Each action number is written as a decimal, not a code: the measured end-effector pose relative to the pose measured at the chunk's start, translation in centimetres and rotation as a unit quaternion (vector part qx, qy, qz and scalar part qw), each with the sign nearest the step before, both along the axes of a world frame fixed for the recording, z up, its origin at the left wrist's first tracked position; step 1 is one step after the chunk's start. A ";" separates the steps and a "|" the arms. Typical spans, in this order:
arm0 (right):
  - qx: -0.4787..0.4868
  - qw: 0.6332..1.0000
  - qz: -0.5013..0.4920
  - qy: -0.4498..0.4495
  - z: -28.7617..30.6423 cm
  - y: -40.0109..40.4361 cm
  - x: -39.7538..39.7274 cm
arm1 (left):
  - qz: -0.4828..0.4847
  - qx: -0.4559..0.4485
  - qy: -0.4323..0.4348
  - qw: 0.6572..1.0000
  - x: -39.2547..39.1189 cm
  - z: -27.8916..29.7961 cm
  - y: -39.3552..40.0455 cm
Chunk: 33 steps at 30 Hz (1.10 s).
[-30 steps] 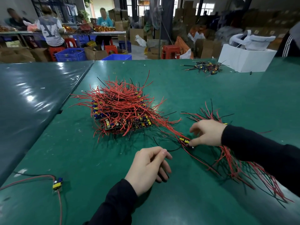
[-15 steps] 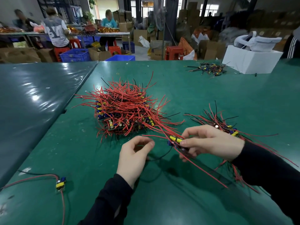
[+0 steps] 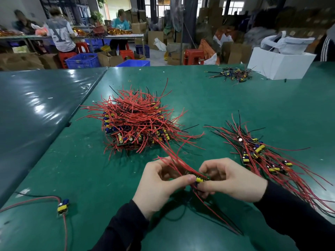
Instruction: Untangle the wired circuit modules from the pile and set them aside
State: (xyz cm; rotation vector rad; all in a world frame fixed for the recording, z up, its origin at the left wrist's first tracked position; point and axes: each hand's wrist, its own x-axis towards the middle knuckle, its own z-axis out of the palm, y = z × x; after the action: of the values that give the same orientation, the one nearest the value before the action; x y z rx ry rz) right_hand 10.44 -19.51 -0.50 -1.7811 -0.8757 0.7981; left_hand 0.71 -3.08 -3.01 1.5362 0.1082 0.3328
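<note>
A tangled pile (image 3: 137, 122) of small circuit modules with red and black wires lies in the middle of the green table (image 3: 226, 98). To its right lies a spread-out group of separated modules (image 3: 262, 154), their wires fanned towards me. Just above the table in front of me, both hands grip one circuit module (image 3: 199, 179) with a yellow part. My left hand (image 3: 159, 185) pinches its left end between thumb and fingers. My right hand (image 3: 230, 180) grips its right end. Its red wires run up towards the pile and down past my right wrist.
A single module (image 3: 63, 207) with red and black leads lies at the near left. A small heap of modules (image 3: 233, 74) sits at the far right beside a white box (image 3: 279, 64). A darker table (image 3: 36, 109) adjoins on the left. People work at benches beyond.
My right hand lifted a module from beside the separated group and brought it to the middle. My left hand rose from the table and took hold of the module's other end.
</note>
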 end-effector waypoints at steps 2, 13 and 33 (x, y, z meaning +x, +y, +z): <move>-0.002 0.999 -0.008 -0.032 -0.2 -0.5 -0.4 | 0.007 0.013 -0.023 1.000 -0.2 0.0 -0.5; 0.117 0.941 -0.240 -0.210 -0.7 -1.0 -3.3 | 0.131 0.071 -0.067 0.987 -0.6 0.7 -1.5; 0.139 0.982 -0.078 0.104 -1.4 4.0 0.9 | 0.040 -0.105 0.133 0.985 -0.1 1.1 1.5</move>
State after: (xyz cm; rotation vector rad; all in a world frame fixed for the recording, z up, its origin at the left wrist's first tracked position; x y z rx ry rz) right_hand 11.30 -15.52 -1.92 -1.4701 -0.6651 0.7087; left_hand 0.62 -1.62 -1.91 1.3622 0.4029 0.1716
